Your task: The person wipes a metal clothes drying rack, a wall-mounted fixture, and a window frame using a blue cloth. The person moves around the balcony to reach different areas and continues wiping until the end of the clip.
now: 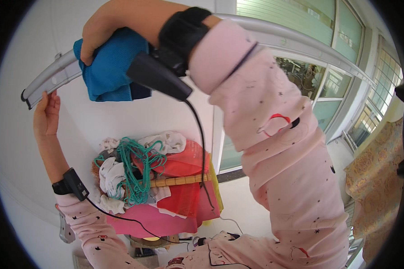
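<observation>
A long pale grey metal rail (pixel 60 75) runs across the top, its dark-capped end at the left. My right hand (pixel 98 33) reaches over from above and presses a blue cloth (pixel 110 67) around the rail. The fingers bend over the folded cloth, and its lower part hangs beneath the rail. Close to the rail's left end, my left hand (pixel 48 115) holds the lower edge from below, fingers curled against it. Part of the right hand's grip is hidden by the cloth and its own wrist.
Below is a pile with green hangers (pixel 137 166), white cloths, red bags (pixel 179 197) and a bamboo stick (pixel 177 180) on a pink cover (pixel 152 219). Black cables (pixel 199 130) hang from my wrist devices. Glass windows (pixel 296 20) and a patterned curtain (pixel 377 179) stand at the right.
</observation>
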Action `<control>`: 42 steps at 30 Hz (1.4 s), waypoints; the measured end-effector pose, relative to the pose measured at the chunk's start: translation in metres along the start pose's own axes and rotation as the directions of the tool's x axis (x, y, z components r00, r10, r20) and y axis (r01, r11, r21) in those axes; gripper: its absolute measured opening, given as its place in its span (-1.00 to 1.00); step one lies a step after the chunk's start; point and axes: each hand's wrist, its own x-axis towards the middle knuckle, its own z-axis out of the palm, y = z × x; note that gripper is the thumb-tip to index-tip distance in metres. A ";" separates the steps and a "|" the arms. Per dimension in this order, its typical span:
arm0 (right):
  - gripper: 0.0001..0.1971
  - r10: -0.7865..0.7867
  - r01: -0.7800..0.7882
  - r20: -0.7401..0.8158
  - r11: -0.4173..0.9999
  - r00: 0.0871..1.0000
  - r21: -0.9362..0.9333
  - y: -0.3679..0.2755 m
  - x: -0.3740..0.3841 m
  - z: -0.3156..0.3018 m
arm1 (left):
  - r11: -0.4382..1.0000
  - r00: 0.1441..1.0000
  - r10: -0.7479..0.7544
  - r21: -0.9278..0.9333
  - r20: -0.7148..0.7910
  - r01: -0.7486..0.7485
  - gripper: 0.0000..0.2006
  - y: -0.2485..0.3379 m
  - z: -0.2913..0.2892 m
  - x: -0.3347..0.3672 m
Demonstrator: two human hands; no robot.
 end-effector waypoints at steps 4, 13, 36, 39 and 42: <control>-0.18 0.113 -0.114 -0.048 0.993 0.992 -0.013 0.052 -0.074 -0.010 | 1.000 0.997 0.006 -0.015 0.083 -0.004 -0.81 -0.003 -0.014 0.009; -0.26 0.332 -0.332 -0.004 0.943 0.943 0.026 0.204 -0.355 -0.051 | 0.992 0.954 0.112 -0.023 -0.279 -0.123 -0.66 0.016 -0.044 0.022; -0.18 0.191 -0.191 -0.002 0.981 0.982 0.014 0.207 -0.372 -0.047 | 0.965 0.962 0.259 -0.019 -0.087 -0.261 -0.64 -0.250 0.482 -0.220; -0.16 0.242 -0.245 -0.056 0.968 0.969 -0.051 0.230 -0.382 -0.046 | 0.948 0.946 0.317 -0.016 -0.072 -0.319 -0.65 -0.261 0.491 -0.221; -0.15 0.230 -0.230 0.000 0.972 0.973 -0.042 0.263 -0.392 -0.040 | 0.944 0.948 0.312 -0.133 0.053 -0.303 -0.68 -0.273 0.489 -0.218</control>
